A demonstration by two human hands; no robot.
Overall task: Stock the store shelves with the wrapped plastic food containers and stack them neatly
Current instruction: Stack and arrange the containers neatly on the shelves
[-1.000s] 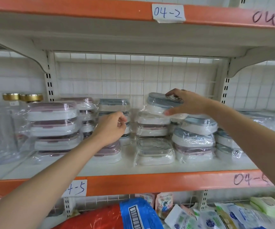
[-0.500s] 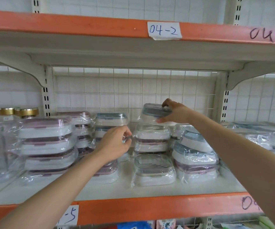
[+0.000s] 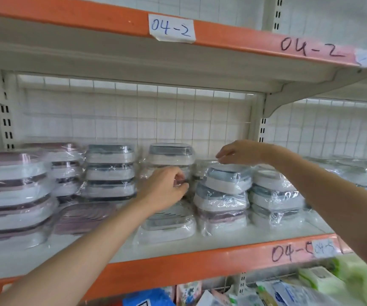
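Fingers of the left hand [image 3: 167, 191] curl and pinch the crinkled wrap on the middle stack [image 3: 169, 195], at the centre of the shelf [image 3: 233, 238]. Right hand [image 3: 240, 152], at two o'clock from it, hangs loose with fingers drooping, holding nothing, just above a tilted container [image 3: 227, 178]. A grey-lidded container [image 3: 171, 154] sits on top of the middle stack, at twelve o'clock from the left hand. More wrapped stacks stand at nine o'clock, pink-lidded [image 3: 12, 195] and grey-lidded [image 3: 109, 171], and another at three o'clock [image 3: 275, 195]. Judging by this, the top container is placed and the stack is being squared up. To do it well, steady the stack by its body rather than the slippery film, nudge lids into line, then level the tilted container on the right so it cannot slide off.
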